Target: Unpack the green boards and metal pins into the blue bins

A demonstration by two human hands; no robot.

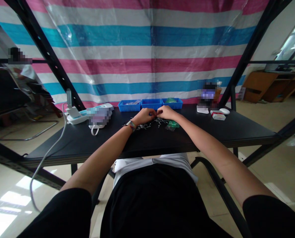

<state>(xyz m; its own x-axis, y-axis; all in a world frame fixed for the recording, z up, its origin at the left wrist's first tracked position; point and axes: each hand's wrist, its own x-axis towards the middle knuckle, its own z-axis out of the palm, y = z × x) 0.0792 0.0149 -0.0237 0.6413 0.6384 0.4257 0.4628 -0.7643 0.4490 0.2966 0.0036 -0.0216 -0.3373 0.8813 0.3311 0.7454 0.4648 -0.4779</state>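
Head view: on the black table (149,143), thin pale sticks (143,126) are lying in loose heaps, a green packet (173,124) resting just beside. The sticks are looking light, fairly stiff, perhaps slippery; mid-shaft is seeming the best pinch point. Just beyond, left hand (145,115) and right hand (167,113) are holding near-closed pinches, fingertips close together; cannot tell whether either is gripping a stick. Farther, three blue trays (129,108) are standing before a striped sheet (127,66)
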